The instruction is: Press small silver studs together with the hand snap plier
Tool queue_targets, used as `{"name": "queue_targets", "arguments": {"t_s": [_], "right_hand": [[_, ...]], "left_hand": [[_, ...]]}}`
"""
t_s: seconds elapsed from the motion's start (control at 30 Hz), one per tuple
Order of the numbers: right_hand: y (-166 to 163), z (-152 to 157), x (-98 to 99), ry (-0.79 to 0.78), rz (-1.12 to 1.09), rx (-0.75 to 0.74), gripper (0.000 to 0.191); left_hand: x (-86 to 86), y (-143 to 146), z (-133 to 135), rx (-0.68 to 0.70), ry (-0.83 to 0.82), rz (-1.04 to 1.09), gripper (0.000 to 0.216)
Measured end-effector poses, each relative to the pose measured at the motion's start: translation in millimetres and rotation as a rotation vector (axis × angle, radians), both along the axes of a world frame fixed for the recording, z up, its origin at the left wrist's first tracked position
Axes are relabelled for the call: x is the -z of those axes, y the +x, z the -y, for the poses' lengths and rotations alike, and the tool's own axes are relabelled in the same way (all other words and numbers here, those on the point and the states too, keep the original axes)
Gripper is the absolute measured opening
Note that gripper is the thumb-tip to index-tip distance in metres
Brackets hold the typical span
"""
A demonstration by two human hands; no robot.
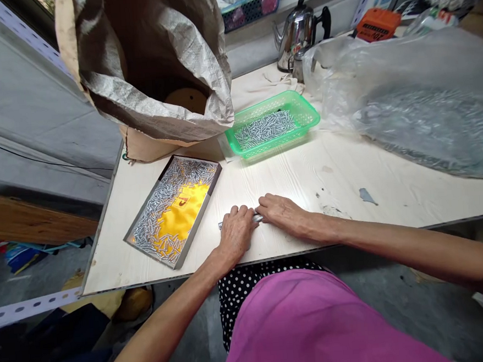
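Note:
Both hands rest together on the pale wooden table [348,168] near its front edge. My left hand [235,232] is curled palm down over a thin silvery metal piece [256,218] whose ends show on each side of the fingers. Touching the same piece from the right is my right hand [283,214], its fingers bent and pressed together. To the left lies a shallow metal tray [171,208] with a yellow bottom and several small silvery metal pins. Behind it, a green plastic basket [273,125] holds more of the same pins.
A large open paper sack [151,66] stands at the table's back left. A big clear plastic bag [418,102] of metal parts covers the right side. A steel kettle [297,33] and an orange box [377,23] stand at the back. The floor drops away left.

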State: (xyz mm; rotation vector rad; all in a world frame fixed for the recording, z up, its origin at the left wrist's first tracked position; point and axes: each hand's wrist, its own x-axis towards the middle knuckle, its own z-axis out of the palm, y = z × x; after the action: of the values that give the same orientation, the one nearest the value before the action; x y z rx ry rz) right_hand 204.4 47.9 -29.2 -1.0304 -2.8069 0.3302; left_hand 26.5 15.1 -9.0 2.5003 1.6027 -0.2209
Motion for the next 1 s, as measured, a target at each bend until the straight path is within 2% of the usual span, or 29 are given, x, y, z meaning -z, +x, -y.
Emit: {"name": "queue_targets", "arguments": {"t_s": [0.03,0.13,0.17,0.23,0.33,0.47,0.57,0.63,0.7,0.8,0.9,1.0], "right_hand": [[2,-5,-2.0,0.007,0.006,-0.005,0.011],[9,-22,-9.3,-0.037,0.028,-0.075,0.044],[10,-27,-11.0,-0.066,0.036,-0.098,0.047],[11,-35,-11.8,-0.096,0.051,-0.089,0.040],[7,-45,-6.7,-0.034,0.076,0.011,0.021],[-5,-61,-4.6,0.038,0.091,0.046,0.015],[-23,-61,-15.8,0.061,0.125,0.073,0.014],[-41,-48,-24.8,0.077,0.091,-0.046,0.014],[-61,-28,-29.7,0.072,0.024,-0.285,0.012],[-85,-4,-25.5,0.083,-0.011,-0.550,0.006],[-103,7,-15.1,0.124,-0.025,-0.624,0.014],[-116,8,-12.6,0.143,-0.082,-0.633,0.012]], "left_hand": [[1.4,-1,2,-0.018,0.034,0.023,0.031],[12.3,0,19,-0.047,0.183,0.137,0.044],[17.6,1,28,-0.034,0.228,0.181,0.043],[28.2,6,46,0.008,0.281,0.262,0.042],[38.3,15,67,0.048,0.256,0.356,0.046],[37.3,20,76,0.050,0.169,0.422,0.051],[34.4,20,75,0.033,0.139,0.451,0.055],[35.4,20,75,0.018,0.122,0.465,0.058],[39.1,19,77,-0.012,0.083,0.472,0.059],[47.4,18,81,-0.064,0.027,0.475,0.059],[54.3,18,86,-0.073,0.024,0.469,0.061],[55.2,20,90,-0.091,0.051,0.449,0.063]]}}
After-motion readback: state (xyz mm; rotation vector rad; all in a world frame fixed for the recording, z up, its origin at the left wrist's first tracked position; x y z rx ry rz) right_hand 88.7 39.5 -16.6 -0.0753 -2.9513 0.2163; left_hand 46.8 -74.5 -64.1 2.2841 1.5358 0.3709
